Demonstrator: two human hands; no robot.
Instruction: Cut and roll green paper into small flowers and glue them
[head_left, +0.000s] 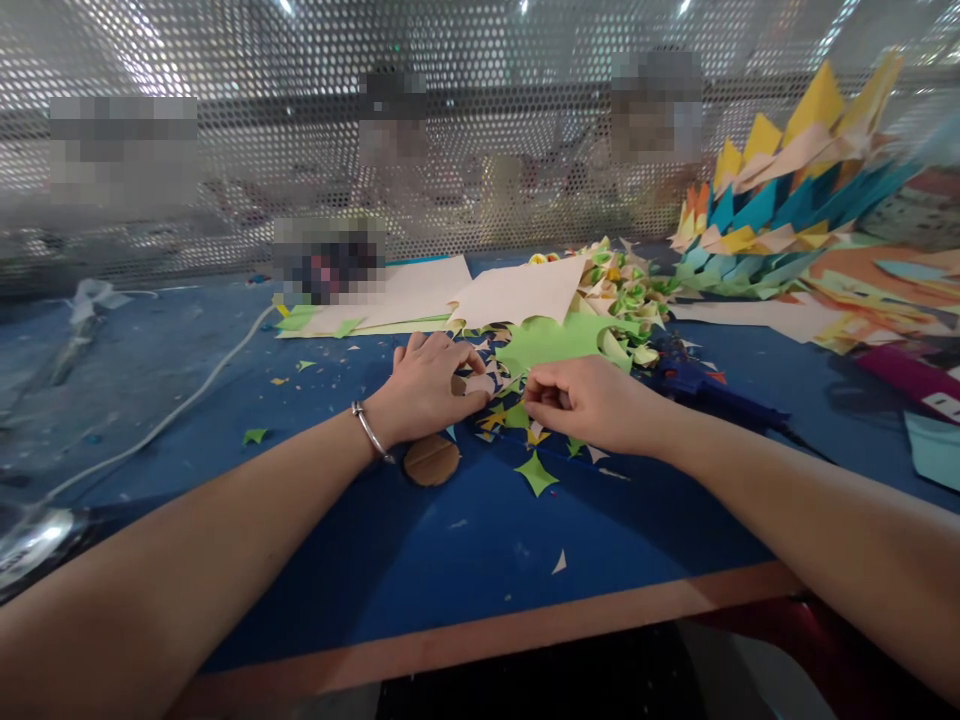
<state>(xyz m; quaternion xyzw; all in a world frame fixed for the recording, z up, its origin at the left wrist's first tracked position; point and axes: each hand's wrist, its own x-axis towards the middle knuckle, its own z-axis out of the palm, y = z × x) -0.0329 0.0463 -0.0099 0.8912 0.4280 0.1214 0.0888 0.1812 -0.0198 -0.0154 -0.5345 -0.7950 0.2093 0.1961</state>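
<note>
My left hand, a silver bangle on its wrist, rests on the blue table and pinches a small pale piece of paper between thumb and fingers. My right hand lies just to its right, fingers curled down onto a scatter of green and yellow paper scraps. What it grips is hidden under the fingers. A round brown cardboard disc lies just below my left wrist. A green star-shaped scrap lies in front of the hands.
Cream and green paper sheets and small folded paper flowers lie behind the hands. A spiky folded-paper sculpture stands at the back right. A dark glue gun lies right of my hand. A white cable crosses the left. A perforated screen backs the table.
</note>
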